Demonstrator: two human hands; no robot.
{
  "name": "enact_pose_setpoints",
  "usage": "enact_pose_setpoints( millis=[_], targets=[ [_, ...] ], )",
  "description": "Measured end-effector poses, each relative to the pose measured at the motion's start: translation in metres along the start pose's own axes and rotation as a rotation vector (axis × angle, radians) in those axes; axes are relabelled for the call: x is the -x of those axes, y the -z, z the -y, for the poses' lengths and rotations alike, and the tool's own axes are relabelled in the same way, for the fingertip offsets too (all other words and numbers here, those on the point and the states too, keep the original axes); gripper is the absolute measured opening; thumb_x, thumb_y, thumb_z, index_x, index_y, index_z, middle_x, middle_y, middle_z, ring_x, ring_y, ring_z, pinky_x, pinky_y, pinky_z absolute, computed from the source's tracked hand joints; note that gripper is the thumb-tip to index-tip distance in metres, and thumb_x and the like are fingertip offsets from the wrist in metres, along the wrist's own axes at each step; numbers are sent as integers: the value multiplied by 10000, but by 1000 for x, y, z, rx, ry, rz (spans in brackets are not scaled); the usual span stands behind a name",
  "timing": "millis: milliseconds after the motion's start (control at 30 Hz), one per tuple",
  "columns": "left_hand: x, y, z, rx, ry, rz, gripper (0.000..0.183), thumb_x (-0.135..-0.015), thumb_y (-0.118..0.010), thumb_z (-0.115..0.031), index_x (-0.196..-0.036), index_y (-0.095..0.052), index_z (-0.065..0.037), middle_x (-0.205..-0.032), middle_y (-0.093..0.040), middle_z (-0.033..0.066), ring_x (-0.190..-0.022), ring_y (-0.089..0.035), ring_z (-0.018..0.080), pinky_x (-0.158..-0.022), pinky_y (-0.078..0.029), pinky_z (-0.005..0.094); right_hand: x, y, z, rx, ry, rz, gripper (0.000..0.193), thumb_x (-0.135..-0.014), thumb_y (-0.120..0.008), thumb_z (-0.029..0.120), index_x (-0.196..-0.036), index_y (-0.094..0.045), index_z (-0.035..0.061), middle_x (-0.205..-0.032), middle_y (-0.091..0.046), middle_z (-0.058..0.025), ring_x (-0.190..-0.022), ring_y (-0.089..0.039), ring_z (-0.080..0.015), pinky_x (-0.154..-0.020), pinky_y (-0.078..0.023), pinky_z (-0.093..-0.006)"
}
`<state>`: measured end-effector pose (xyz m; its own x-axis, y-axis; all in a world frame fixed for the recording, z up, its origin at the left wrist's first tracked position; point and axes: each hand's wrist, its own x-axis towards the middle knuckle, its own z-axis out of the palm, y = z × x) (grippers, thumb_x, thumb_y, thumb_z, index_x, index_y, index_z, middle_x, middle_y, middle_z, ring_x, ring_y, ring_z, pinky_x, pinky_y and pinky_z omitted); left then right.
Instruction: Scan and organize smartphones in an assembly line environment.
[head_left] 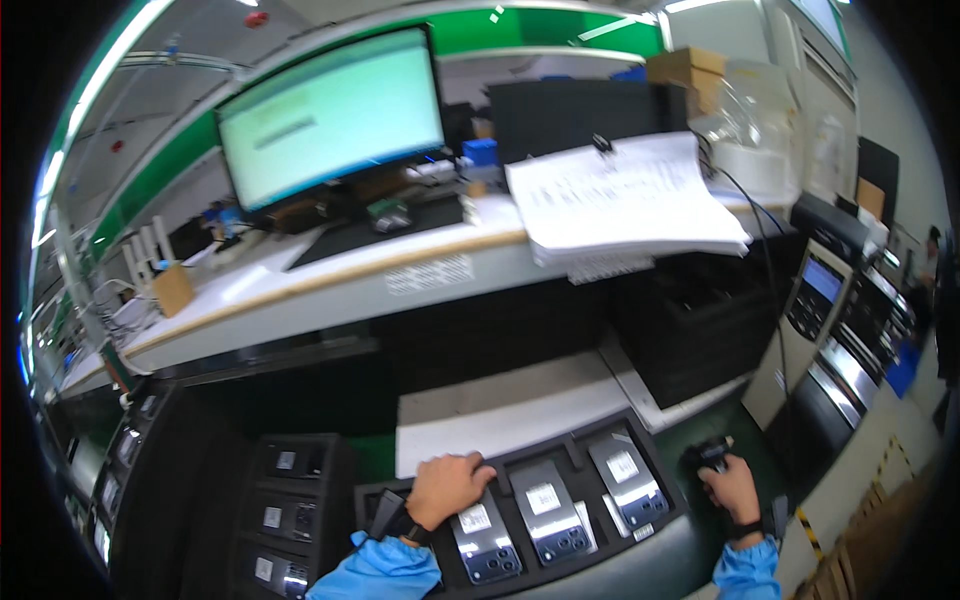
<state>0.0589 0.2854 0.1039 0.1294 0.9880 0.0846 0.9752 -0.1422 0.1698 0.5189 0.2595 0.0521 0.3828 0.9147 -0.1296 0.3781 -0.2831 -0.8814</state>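
Observation:
Low in the middle lies a black foam tray (575,444) with smartphones in its slots, camera ends toward me, each with a white label. My left hand (447,490) is closed at the tray's far edge, over the upper end of the left phone (487,545); its fingertips are partly hidden. Beside it sit the middle phone (548,505) and the right phone (628,475). Pale flat pieces (614,513) stick out beside the phones. To the right of the tray, my right hand (735,487) is wrapped round a black handheld device (706,453), whose exact kind I cannot make out.
More phones (285,460) rest in a dark foam tray at left. A raised bench (330,308) carries a monitor (335,120), a mouse (390,217) and clipped papers (625,195). A machine with a small screen (822,282) stands at right, a black cable (776,330) hanging before it.

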Motion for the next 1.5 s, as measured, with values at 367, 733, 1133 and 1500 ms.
enact_pose_setpoints(
  millis=[367, 733, 1133, 1500],
  targets=[
    [-14, -1, -20, 219, -197, -108, 277, -967, -636, -323, -1064, -687, -68, -956, -740, 195, -902, -708, 423, -795, -562, 503, -1, -4, -1, 118, -24, -11, 268, -822, -765, 193, -944, -697, -36, -701, -698, -108, -549, -652, -182, -518, -515, -339],
    [18, -5, -14, 172, -396, -241, 309, -898, -683, -267, -1168, -730, -125, -1358, -600, 187, -1177, -569, 381, -1014, -416, 488, -8, -6, -3, 346, 140, -119, 496, -778, -776, 374, -1082, -746, -16, -1026, -734, -282, -1002, -726, -409, -883, -570, -464],
    [19, 3, -21, 446, -173, -75, 365, -790, -656, -216, -1053, -480, -35, -1287, -590, 227, -1152, -522, 388, -1055, -372, 446, -2, -2, 10, 351, -28, -65, 536, -809, -744, 415, -1191, -735, 39, -1093, -743, -237, -1034, -709, -408, -933, -549, -457],
    [17, -4, 2, 1153, -160, -62, 510, -601, -475, -134, -1097, -388, -52, -1218, -556, 212, -1160, -495, 265, -1102, -315, 327, -4, -2, 3, 350, 84, -104, 726, -809, -770, 478, -1349, -614, 18, -1115, -730, -243, -1045, -708, -410, -939, -548, -457]
  ],
)
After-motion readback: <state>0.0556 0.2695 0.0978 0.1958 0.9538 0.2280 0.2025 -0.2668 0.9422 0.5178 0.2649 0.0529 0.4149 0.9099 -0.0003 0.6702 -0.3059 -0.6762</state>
